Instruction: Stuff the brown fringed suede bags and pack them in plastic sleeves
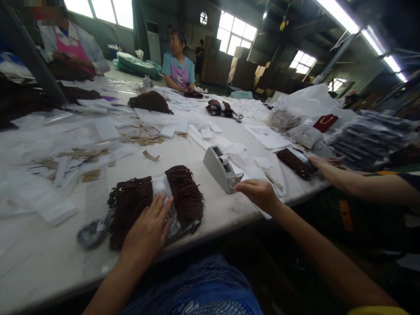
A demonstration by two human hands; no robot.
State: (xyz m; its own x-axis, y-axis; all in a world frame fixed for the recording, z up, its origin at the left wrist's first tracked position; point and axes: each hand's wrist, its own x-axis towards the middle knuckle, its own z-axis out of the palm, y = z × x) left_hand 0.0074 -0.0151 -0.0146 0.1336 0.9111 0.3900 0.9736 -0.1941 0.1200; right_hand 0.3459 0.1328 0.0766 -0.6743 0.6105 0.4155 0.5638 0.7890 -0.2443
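Observation:
A dark brown fringed bag (129, 203) lies on the table near its front edge, with a white paper band (161, 186) around its middle. My left hand (147, 227) rests flat on the band and the bag, fingers stretched out. At the bag's left end lies a grey coiled strap or ring (92, 232). To the right stands a grey tape dispenser (218, 168). My right hand (259, 192) is at its cutting end, thumb and fingers pinched together on the end of the clear tape (235, 178), which is hard to make out.
Paper strips and brown card pieces (144, 136) litter the left side. Another banded brown bag (220, 107) lies farther back. At right, a co-worker's hand (323, 166) touches a similar bag (295, 162), near a stack of grey plastic packages (370, 138). Other people sit across the table.

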